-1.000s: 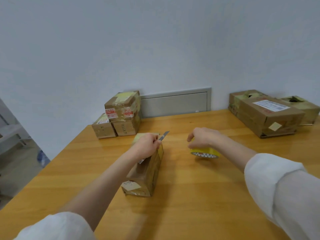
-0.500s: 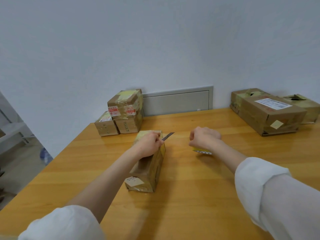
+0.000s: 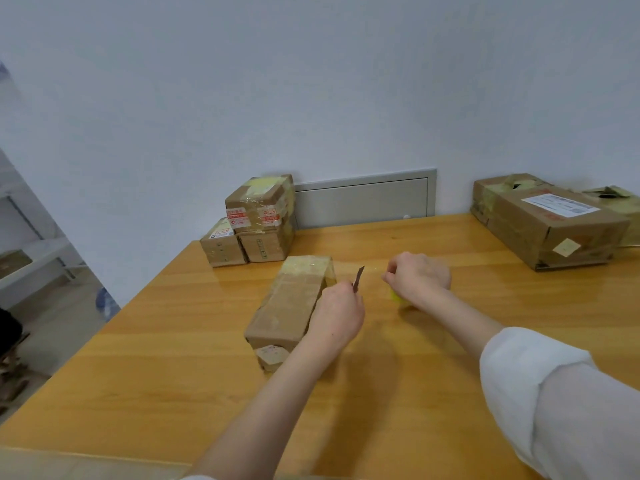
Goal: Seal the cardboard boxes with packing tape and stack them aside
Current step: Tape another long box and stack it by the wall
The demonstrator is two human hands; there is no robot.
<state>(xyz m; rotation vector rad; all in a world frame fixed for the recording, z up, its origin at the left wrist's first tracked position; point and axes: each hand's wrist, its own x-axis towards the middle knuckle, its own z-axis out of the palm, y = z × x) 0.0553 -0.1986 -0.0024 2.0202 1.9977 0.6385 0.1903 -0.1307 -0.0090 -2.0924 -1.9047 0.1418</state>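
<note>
A long narrow cardboard box (image 3: 291, 303) lies on the wooden table (image 3: 173, 358), with clear tape over its far end. My left hand (image 3: 337, 315) is beside the box's right side and grips a small knife (image 3: 358, 278), blade pointing up. My right hand (image 3: 417, 277) is curled over the yellow tape roll (image 3: 396, 295), which is mostly hidden beneath it. A thin stretch of clear tape seems to run from the box's far end toward my right hand.
Three taped boxes (image 3: 256, 223) are stacked at the back left by the wall. A large box with a shipping label (image 3: 550, 230) and others behind it stand at the back right. A grey wall panel (image 3: 363, 200) is behind the table.
My left hand has left the top of the box and come back to its right side, the knife blade now upright. My right hand has stayed over the tape roll.
</note>
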